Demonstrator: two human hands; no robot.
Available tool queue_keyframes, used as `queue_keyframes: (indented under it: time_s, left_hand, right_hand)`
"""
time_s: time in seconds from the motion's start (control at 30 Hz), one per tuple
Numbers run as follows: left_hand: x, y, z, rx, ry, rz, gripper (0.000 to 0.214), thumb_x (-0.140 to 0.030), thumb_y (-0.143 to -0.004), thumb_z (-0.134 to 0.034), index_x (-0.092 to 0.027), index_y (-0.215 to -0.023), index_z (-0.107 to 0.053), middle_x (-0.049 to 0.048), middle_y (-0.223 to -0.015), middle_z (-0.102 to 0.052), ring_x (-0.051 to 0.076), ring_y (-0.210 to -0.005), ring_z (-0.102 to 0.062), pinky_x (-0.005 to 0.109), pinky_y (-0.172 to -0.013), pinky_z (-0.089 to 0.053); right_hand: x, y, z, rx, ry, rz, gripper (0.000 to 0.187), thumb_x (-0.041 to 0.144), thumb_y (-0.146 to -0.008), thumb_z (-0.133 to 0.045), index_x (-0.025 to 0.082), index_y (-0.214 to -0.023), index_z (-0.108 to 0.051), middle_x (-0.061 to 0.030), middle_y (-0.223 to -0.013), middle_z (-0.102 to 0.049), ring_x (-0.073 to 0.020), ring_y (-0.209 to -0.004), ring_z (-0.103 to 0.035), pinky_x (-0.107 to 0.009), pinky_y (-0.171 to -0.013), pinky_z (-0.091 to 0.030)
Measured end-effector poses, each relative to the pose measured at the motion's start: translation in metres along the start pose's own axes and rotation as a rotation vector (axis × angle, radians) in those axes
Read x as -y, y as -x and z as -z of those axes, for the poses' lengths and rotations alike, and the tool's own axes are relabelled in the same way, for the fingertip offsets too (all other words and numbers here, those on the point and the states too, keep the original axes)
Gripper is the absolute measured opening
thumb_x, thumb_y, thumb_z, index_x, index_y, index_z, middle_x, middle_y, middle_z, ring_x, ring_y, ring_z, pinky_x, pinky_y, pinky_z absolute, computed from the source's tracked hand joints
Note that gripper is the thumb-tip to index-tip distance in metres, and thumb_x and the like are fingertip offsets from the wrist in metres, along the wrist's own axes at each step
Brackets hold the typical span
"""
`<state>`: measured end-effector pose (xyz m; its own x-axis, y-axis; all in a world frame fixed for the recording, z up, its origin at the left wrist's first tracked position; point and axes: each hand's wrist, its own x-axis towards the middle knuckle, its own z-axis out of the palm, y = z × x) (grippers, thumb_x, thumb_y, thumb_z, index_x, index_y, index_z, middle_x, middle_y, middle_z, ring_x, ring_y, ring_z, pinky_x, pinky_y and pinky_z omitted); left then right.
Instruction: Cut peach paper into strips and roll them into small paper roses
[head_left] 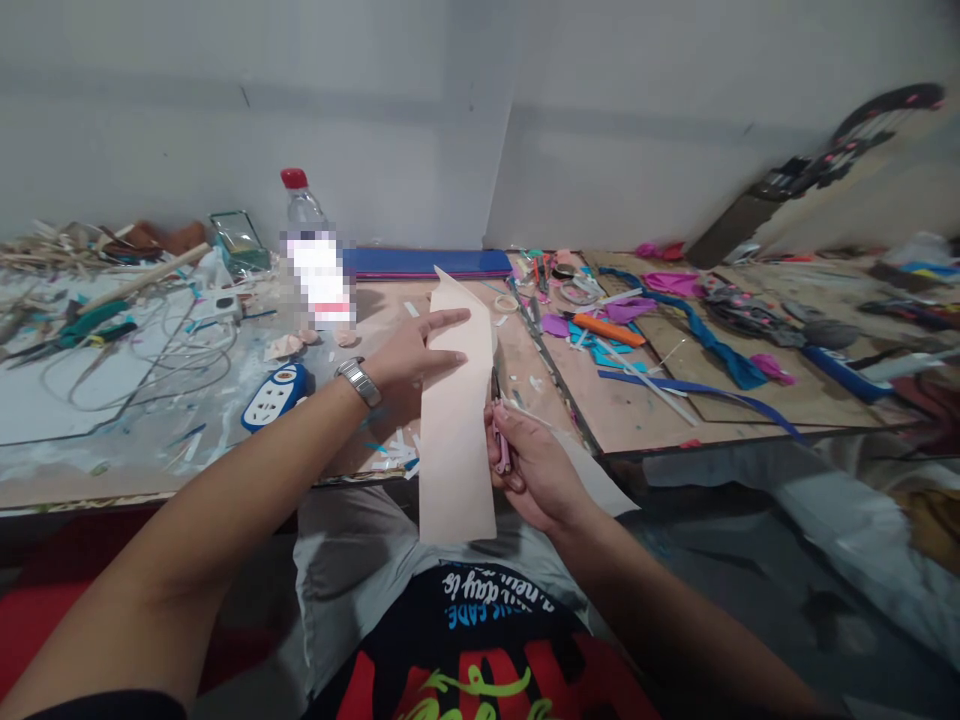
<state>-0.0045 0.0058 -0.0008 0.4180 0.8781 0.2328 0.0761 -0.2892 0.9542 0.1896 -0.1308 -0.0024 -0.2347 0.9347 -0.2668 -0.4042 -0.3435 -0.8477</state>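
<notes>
Head camera: the left hand [416, 350] is clamped on the beige sheet [454, 450], held above the table edge [225, 490]; the right hand [536, 475] grips pink scissors [500, 447] against its right side

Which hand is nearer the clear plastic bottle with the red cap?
Left. The left hand, holding the long peach paper sheet, sits just right of the bottle; the right hand, gripping pink-handled scissors, is farther right and lower.

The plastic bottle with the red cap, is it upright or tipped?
Upright: the bottle stands on the table, red cap at the top.
</notes>
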Motion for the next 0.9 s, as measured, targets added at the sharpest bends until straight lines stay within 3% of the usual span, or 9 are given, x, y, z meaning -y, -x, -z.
queue_keyframes:
  time_s: [0.27, 0.5, 0.63, 0.9]
  left_hand:
    - [-0.001, 0.0007, -0.0013, -0.009, 0.044, 0.005, 0.074, -0.026, -0.074, -0.083, -0.018, -0.144, -0.06, 0.0161, -0.14, -0.064, 0.031, -0.129, -0.06, 0.042, -0.103, -0.053]
    - [0.0016, 0.0006, 0.0001, -0.009, 0.151, 0.061, 0.076, -0.028, -0.075, -0.083, -0.024, -0.146, -0.057, 0.0125, -0.135, -0.068, 0.027, -0.109, -0.069, 0.041, -0.089, -0.058]
    - [-0.0016, 0.0017, -0.0002, -0.013, 0.104, 0.044, 0.074, -0.026, -0.072, -0.084, -0.025, -0.143, -0.061, 0.0118, -0.13, -0.07, 0.029, -0.114, -0.068, 0.043, -0.095, -0.056]
    - [-0.0076, 0.0023, -0.0015, -0.01, 0.016, -0.014, 0.069, -0.024, -0.071, -0.084, -0.022, -0.138, -0.066, 0.0124, -0.146, -0.061, 0.031, -0.136, -0.054, 0.044, -0.112, -0.046]
  right_hand:
    - [0.0004, 0.0013, 0.0001, 0.036, -0.049, 0.014, 0.041, 0.053, -0.082, -0.079, 0.018, -0.094, -0.064, 0.0085, -0.057, -0.056, 0.0006, -0.032, -0.028, -0.014, -0.034, -0.018]
    - [-0.0023, 0.0049, 0.0011, 0.039, -0.07, -0.034, 0.035, 0.048, -0.084, -0.078, 0.018, -0.093, -0.063, 0.008, -0.056, -0.056, -0.0002, -0.034, -0.026, -0.013, -0.034, -0.019]
    - [0.0017, 0.0021, 0.0006, 0.063, -0.073, -0.001, 0.035, 0.049, -0.085, -0.076, 0.018, -0.094, -0.063, 0.008, -0.056, -0.055, -0.0003, -0.034, -0.027, -0.013, -0.033, -0.02]
    - [0.0042, -0.0049, -0.0007, 0.078, -0.062, 0.04, 0.036, 0.049, -0.085, -0.077, 0.018, -0.095, -0.064, 0.0082, -0.056, -0.056, -0.0004, -0.032, -0.028, -0.013, -0.033, -0.022]
